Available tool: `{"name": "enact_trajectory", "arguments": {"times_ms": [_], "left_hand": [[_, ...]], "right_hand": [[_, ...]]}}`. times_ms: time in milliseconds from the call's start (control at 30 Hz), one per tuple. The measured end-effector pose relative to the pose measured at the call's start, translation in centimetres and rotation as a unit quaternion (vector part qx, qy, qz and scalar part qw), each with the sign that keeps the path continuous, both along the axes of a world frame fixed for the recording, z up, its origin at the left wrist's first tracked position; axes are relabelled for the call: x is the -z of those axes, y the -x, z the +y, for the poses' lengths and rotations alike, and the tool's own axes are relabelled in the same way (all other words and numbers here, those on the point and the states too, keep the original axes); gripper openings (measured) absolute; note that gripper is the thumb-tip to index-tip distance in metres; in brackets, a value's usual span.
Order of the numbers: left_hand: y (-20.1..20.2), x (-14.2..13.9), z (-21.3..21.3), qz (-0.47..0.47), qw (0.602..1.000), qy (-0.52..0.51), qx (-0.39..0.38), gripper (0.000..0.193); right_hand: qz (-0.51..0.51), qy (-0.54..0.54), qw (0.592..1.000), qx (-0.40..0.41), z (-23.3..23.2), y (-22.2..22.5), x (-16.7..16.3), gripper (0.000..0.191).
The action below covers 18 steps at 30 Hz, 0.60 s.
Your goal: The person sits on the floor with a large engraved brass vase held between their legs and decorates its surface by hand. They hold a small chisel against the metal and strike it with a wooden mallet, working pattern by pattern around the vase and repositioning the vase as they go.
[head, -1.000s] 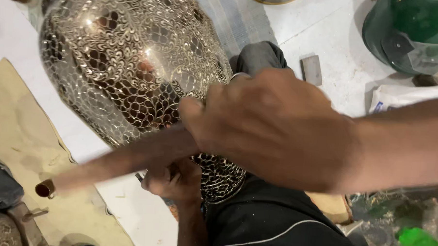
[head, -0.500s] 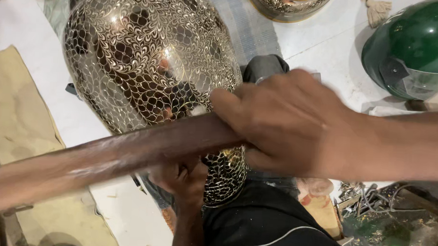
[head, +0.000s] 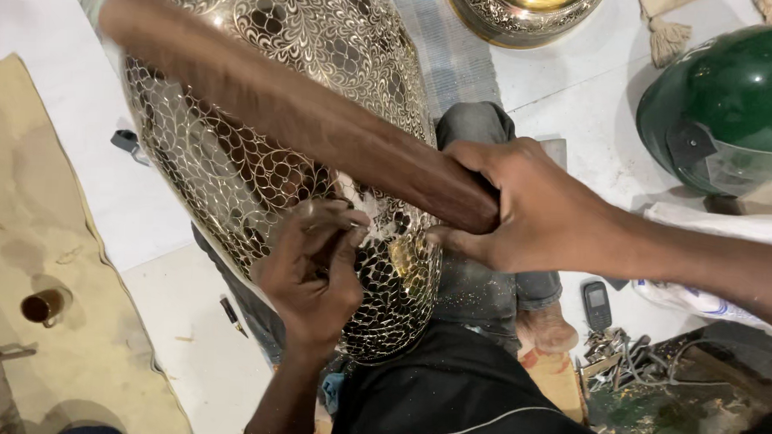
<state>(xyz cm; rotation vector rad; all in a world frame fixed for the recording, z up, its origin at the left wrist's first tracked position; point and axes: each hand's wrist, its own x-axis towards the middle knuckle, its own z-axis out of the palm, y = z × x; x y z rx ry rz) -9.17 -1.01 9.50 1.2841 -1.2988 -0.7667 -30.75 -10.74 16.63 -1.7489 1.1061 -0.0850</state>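
Head view: the right hand (head: 540, 209) is clamped on a wooden stick (head: 304, 111) raised over the pierced brass vase (head: 260, 153) lying across the lap. The left hand (head: 316, 266) pinches a small tool against it. Most openwork looks cut; a patch remains.

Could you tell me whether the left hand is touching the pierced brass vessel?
Touching. The head view shows the left hand pressed on the pierced brass vessel, fingertips on its patterned wall.

Pierced brass vessel (head: 260, 153) tilted, wooden mallet (head: 304, 120) across it.
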Motion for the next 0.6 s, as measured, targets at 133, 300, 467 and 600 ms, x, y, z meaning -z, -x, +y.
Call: {"name": "enact_trajectory", "arguments": {"times_ms": [133, 300, 467, 600], "left_hand": [[0.0, 1.1, 0.2, -0.140, 0.989, 0.045, -0.010, 0.022], [-0.5, 2.1, 0.5, -0.128, 0.989, 0.079, -0.004, 0.022], [-0.4, 2.4, 1.3, -0.219, 0.973, 0.025, -0.074, 0.023], [-0.5, 2.6, 1.5, -0.219, 0.972, 0.017, -0.083, 0.017]], "right_hand": [[-0.019, 0.144, 0.988, -0.045, -0.1, 1.0, -0.4, 0.044], [0.093, 0.153, 0.979, -0.093, -0.4, 1.6, -1.4, 0.056], [-0.029, 0.190, 0.978, -0.085, -0.8, -0.1, -4.1, 0.039], [0.133, 0.289, 0.933, -0.166, -1.3, -1.4, -6.7, 0.036]]}}
